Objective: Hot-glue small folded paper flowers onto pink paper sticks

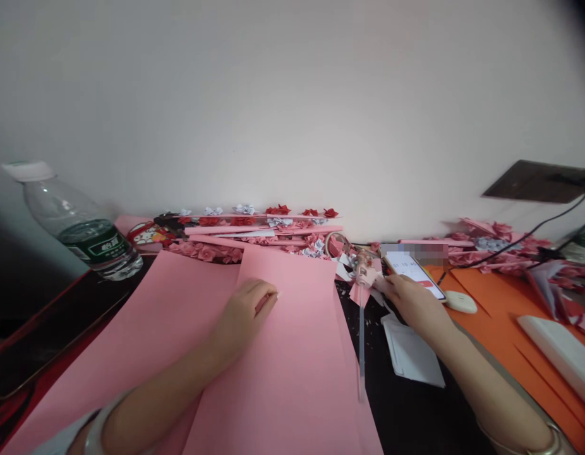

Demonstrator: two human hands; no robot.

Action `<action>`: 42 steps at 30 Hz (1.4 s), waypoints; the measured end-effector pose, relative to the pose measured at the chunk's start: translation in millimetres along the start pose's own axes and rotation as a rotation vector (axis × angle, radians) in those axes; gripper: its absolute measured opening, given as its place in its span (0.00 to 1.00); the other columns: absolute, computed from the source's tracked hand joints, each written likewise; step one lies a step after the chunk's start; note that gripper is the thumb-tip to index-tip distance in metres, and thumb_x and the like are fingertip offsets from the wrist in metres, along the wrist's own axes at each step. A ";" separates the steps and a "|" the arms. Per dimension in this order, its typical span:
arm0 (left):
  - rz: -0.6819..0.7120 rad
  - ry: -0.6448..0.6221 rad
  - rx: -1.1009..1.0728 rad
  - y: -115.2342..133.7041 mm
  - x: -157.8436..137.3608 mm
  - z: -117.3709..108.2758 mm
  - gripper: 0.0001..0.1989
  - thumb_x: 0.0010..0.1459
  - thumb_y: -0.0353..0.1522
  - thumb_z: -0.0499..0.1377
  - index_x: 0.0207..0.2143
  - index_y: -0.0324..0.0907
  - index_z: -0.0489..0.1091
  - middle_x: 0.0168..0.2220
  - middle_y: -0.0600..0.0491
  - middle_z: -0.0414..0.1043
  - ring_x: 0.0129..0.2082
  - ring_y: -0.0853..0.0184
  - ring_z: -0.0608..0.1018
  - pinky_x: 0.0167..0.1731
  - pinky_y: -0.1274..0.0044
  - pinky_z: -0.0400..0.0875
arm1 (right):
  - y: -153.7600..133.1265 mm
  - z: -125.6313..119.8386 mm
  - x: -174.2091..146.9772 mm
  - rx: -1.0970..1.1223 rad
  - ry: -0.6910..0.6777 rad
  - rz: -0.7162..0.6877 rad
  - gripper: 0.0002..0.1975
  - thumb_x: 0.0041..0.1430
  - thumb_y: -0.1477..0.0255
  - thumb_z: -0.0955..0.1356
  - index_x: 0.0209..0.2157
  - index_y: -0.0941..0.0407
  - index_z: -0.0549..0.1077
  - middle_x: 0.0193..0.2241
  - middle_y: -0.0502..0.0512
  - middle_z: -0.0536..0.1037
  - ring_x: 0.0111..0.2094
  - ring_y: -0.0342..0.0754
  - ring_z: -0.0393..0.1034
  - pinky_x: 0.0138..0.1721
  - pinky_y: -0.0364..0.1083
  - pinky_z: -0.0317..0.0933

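Note:
My left hand [249, 309] rests over a long pink paper sheet [292, 366], its fingers pinched together. A tiny pale spot shows at the fingertips, too small to name. That sheet overlaps a second pink sheet [179, 297] on the left. On the right, my right hand [410, 300] reaches forward with its fingers closed at the handle side of what looks like a pink glue gun [365, 273]. From the gun a long translucent stick [361, 347] points back toward me. The fingertips of my right hand are partly hidden.
Pink, red and white paper flowers [245, 221] line the wall, by a tape roll [337, 243]. A water bottle [93, 234] leans at left. Near my right arm are a phone [410, 268], white earbud case [460, 302], white papers [413, 354], orange sheets [491, 322] and a white bar [560, 351].

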State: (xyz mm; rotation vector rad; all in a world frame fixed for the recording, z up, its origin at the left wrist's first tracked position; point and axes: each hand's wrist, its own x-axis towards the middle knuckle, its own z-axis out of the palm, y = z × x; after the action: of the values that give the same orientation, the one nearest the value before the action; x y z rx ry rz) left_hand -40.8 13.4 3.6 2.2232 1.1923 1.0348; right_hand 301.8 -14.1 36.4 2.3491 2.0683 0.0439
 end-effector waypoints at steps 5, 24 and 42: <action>0.030 0.180 0.212 -13.8 8.6 -9.6 0.10 0.59 0.30 0.55 0.43 0.44 0.68 0.51 0.47 0.67 0.54 0.56 0.65 0.56 0.61 0.58 | -3.8 -11.9 -5.0 0.045 0.057 -0.060 0.13 0.60 0.74 0.60 0.45 0.57 0.70 0.44 0.64 0.75 0.42 0.55 0.71 0.36 0.48 0.60; -0.409 0.262 -0.752 -20.1 25.2 -26.0 0.30 0.50 0.40 0.63 0.54 0.39 0.60 0.44 0.44 0.75 0.42 0.59 0.78 0.39 0.68 0.73 | -90.8 -20.3 24.3 0.934 -0.017 -0.280 0.14 0.56 0.66 0.65 0.39 0.60 0.76 0.30 0.54 0.79 0.30 0.47 0.73 0.30 0.44 0.66; -0.170 -0.212 0.347 1.2 -49.3 -56.8 0.33 0.55 0.23 0.46 0.64 0.47 0.51 0.65 0.50 0.54 0.63 0.55 0.59 0.58 0.58 0.59 | -18.8 -34.4 -27.7 0.991 0.175 0.023 0.14 0.50 0.63 0.70 0.36 0.56 0.78 0.27 0.54 0.80 0.28 0.50 0.73 0.27 0.46 0.67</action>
State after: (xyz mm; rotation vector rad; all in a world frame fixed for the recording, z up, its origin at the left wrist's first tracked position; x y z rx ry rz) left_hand -101.5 -27.9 20.2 2.3608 1.5222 0.5416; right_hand 278.6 -39.5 69.8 2.9028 2.5157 -1.0395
